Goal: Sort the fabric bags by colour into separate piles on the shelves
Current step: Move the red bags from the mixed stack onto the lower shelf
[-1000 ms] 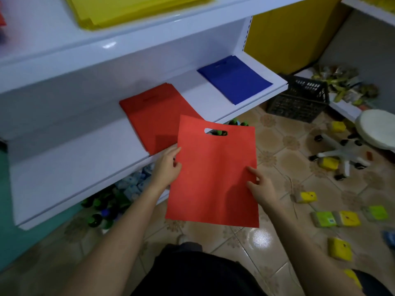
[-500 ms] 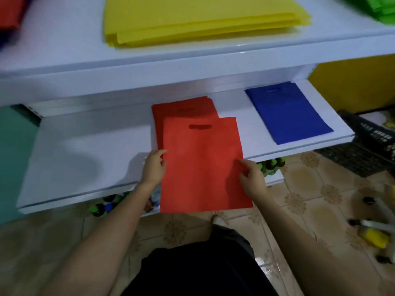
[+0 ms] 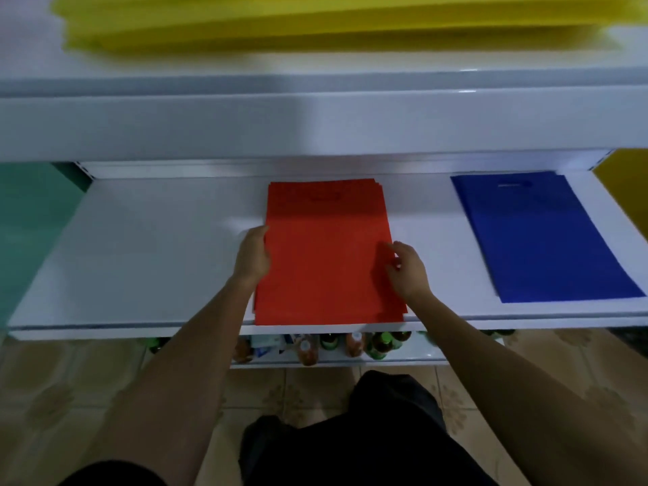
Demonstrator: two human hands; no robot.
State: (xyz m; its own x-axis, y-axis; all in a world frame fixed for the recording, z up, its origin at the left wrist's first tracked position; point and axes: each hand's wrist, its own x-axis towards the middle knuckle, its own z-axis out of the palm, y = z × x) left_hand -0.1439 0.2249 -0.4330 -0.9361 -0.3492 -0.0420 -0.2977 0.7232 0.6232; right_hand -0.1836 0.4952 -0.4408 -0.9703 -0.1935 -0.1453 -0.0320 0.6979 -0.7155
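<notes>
Two hands on the top red bag (image 3: 329, 268) — left hand (image 3: 252, 256) curled round its left edge, right hand (image 3: 408, 271) pinching the right edge. Bag lies flat on the red pile (image 3: 378, 187), mid lower shelf (image 3: 140, 257). Looks thin, light, floppy — best held by both side edges. Blue pile (image 3: 540, 236) further right; yellow pile (image 3: 315, 26) on the shelf above.

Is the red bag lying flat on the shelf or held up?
Flat: the red bag lies spread on the lower shelf, atop the red pile.
</notes>
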